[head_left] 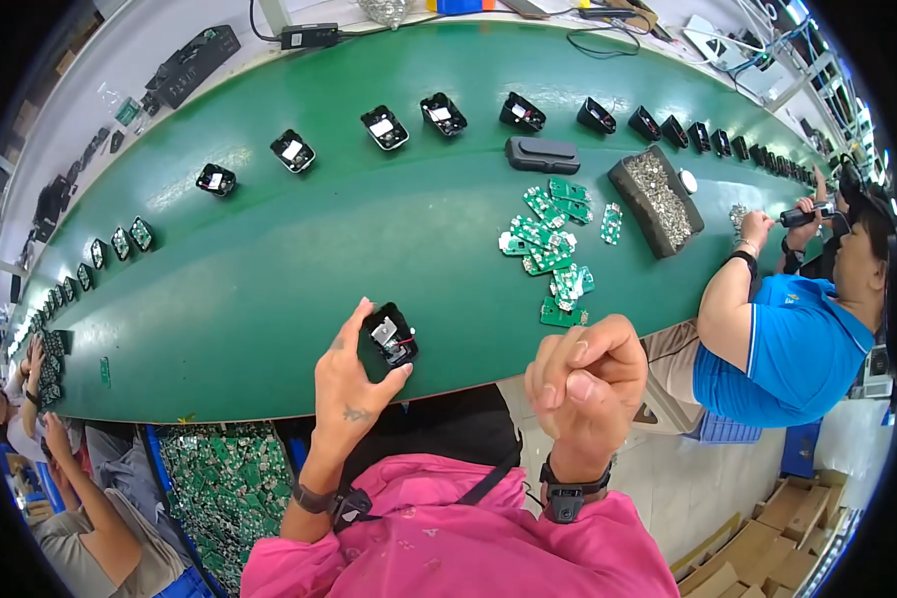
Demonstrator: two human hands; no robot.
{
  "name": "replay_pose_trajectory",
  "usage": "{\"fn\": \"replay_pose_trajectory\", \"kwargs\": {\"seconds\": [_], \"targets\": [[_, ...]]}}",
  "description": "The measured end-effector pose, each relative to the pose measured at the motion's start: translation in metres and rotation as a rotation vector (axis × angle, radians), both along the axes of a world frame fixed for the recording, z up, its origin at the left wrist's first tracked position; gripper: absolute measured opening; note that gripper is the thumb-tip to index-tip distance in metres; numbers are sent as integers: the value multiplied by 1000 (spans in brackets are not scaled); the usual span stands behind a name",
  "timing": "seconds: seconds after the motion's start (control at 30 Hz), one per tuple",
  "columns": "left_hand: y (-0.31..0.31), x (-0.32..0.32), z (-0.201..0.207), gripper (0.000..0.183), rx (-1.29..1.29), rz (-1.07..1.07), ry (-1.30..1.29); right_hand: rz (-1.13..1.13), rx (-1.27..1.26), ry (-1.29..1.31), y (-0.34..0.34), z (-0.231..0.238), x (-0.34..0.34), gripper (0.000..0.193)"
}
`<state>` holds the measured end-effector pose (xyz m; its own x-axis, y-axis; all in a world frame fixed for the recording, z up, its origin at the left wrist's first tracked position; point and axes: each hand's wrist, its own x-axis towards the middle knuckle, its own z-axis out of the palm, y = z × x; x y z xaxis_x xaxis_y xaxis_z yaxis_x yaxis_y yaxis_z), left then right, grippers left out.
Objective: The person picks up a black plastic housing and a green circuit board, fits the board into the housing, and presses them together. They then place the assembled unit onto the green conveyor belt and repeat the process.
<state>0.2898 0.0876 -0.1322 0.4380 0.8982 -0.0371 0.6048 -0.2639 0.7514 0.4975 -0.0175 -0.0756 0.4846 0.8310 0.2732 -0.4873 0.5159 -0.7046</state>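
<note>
At the table's near edge my left hand (347, 387) has its thumb and fingers round a small open black plastic housing (392, 334). Inside the housing a silvery-white part and a short red wire show. My right hand (590, 384) is raised to the right of it, fingers curled in and thumb against the fingertips. Whether anything small is pinched there I cannot make out. Beyond that hand lies a loose pile of green circuit boards (543, 236), with one separate circuit board (611, 224) to its right.
Black housings (384, 128) stand in a long curved row across the green table (269, 259). A dark tray of small screws (658, 199) and a black case (542, 154) lie beyond the boards. A blue-rimmed bin of boards (224, 478) stands below left. Co-workers (807, 329) sit at both sides.
</note>
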Motion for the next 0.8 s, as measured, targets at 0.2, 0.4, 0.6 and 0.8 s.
{"fn": "replay_pose_trajectory", "kwargs": {"seconds": [0.2,0.4,0.6,0.8], "targets": [[-1,-1,-4,84,34,-15,-7,34,53,-32,-7,6,-3,14],[-3,0,-6,84,51,-20,-41,44,97,-19,-11,10,-4,18],[-2,-2,-16,83,143,-25,-63,63,98,7,-15,13,-6,21],[-1,0,-19,83,177,-38,-90,111,126,25,-17,12,-4,24]]}}
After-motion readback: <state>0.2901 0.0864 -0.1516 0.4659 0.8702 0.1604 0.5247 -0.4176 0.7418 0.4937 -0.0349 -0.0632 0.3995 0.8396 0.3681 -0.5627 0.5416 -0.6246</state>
